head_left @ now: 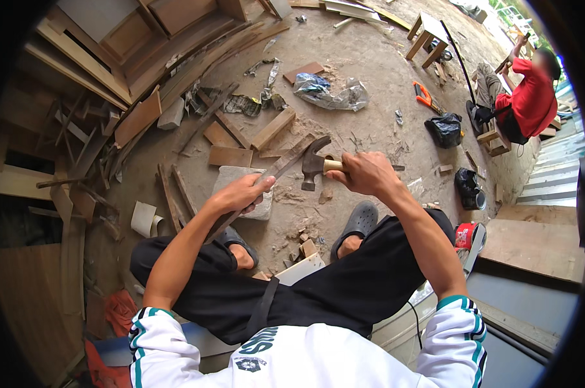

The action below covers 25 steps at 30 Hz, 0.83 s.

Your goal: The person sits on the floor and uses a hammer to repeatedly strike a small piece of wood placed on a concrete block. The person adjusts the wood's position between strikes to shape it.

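My left hand [242, 194] is closed around a long narrow wooden strip [283, 165], which slants up and to the right from beside my left knee. In my right hand [369, 173] is a claw hammer [312, 165], gripped by its pale handle. The hammer's dark metal head is close to the strip's far end; whether the two touch I cannot tell. Below my left hand, a pale rectangular block [259, 210] lies on the floor between my feet and the loose boards. Short wood offcuts [307, 249] are scattered by my feet.
Wood pieces [231, 157] and clear plastic sheeting [334, 96] litter the floor ahead. Wooden furniture frames [121, 45] crowd the left. An orange-handled saw [425, 97] and black bags [445, 129] lie to the right. Another person in a red shirt [529, 97] sits at far right.
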Available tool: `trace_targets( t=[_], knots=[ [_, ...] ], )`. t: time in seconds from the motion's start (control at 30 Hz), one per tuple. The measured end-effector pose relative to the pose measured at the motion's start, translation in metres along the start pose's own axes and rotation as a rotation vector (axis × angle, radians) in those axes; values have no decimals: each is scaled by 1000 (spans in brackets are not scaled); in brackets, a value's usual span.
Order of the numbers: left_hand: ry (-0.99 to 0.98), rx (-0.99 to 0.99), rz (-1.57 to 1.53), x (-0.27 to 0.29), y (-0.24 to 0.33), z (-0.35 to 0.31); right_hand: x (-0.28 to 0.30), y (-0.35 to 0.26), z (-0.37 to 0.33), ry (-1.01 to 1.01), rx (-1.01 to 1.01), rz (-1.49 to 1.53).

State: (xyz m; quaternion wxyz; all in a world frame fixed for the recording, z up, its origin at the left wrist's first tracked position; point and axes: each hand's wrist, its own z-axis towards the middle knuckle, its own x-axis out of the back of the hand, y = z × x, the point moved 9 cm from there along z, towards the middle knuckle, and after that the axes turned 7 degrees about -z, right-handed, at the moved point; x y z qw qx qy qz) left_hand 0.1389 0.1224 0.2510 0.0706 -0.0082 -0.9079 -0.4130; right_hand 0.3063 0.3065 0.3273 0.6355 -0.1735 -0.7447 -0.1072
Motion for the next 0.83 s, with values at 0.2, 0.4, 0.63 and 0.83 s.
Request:
trace_targets(
  t=[0.2,0.4,0.63,0.83],
  knots=[
    [14,-93,-38,-1,-2,-3,1,-2,0,-50,-51,72],
    [18,-97,-60,-4,-9,-4,-2,-2,2,-100,-46,107],
    [9,-81,-118,-4,-11,-6,2,-1,4,-135,-37,174],
    [16,-59,-155,-5,-13,-6,3,-4,4,-125,-92,92]
  ],
)
